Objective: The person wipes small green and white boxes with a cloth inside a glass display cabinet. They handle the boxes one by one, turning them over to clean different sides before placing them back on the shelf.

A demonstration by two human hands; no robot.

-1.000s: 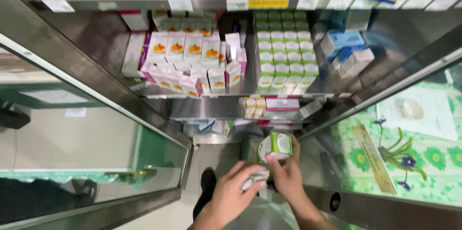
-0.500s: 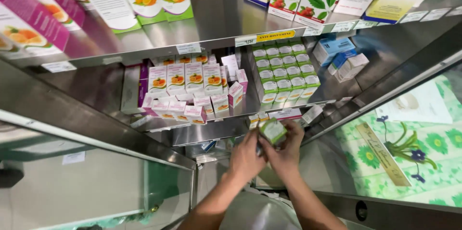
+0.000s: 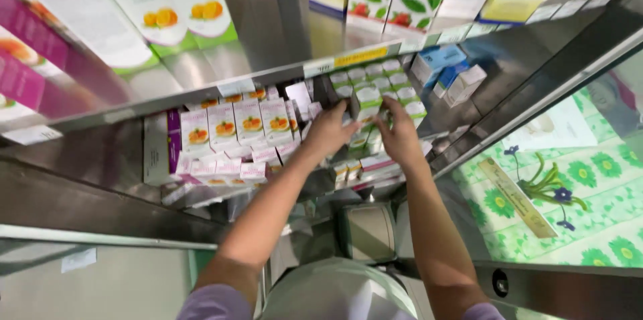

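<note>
Both hands, lower a second ago, are now up at the middle shelf (image 3: 469, 102), left hand (image 3: 329, 131) and right hand (image 3: 400, 134) gripping a green-and-white box (image 3: 368, 101) among matching boxes (image 3: 382, 82), beside orange-print boxes (image 3: 234, 126).

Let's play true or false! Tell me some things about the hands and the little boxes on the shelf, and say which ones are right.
1. Both hands reach onto the metal shelf. True.
2. The left hand and right hand are at a small green-and-white box. True.
3. The pink boxes with orange fruit stand to the right of the green-and-white boxes. False: they stand to the left.
4. The blue boxes lie on the floor. False: they sit on the shelf.
</note>
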